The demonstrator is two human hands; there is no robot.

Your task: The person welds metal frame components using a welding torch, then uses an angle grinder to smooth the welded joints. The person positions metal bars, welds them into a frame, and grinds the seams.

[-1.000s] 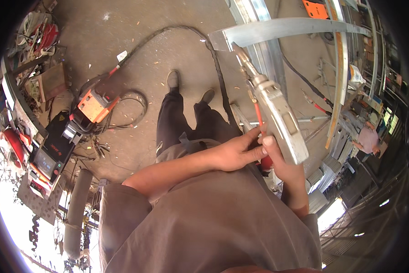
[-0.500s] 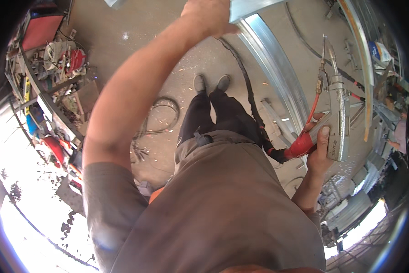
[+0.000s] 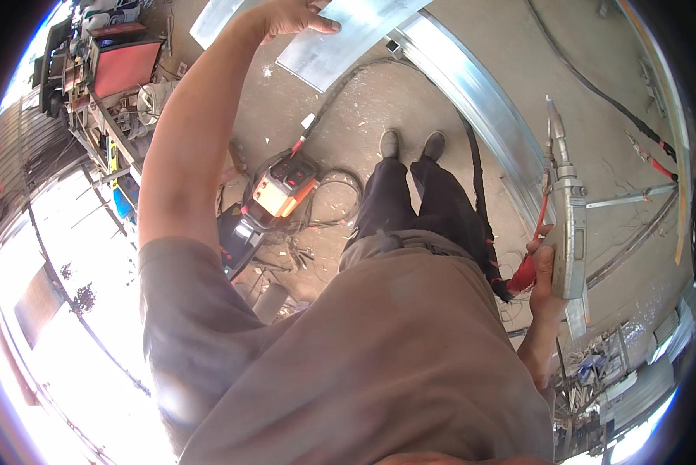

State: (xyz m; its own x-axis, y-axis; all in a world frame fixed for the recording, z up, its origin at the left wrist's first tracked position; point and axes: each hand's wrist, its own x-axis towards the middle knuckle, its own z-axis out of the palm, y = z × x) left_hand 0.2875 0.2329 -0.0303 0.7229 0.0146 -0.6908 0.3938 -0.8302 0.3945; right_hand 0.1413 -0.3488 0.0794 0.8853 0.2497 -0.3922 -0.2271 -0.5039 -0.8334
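Metal strip [image 3: 356, 43] lies at the top of the view, crossing the upper end of a long shiny beam [image 3: 476, 85], its square near end sticking out to the left. The left hand [image 3: 290, 19] is at its left part, one finger laid out over the surface; the upper edge cuts off the rest, so I cannot tell whether the fingers pinch it or only rest there. The right hand [image 3: 547, 287] is wrapped firmly around a torch [image 3: 570, 236], nozzle pointing away from the body and well apart from the strip. The step in hand looks like handling the strip, with the torch held aside; moving it calls, I judge, for a sure hold at the edge and the nozzle kept clear.

Half a second earlier, the left hand covers the strip's near end; now that end shows below the fingers, and the hand sits farther left in view. The torch grip looks unchanged. The whole view has shifted too, so an orange machine [image 3: 286, 198], hidden by the arm then, now shows left of the legs [image 3: 425, 194].
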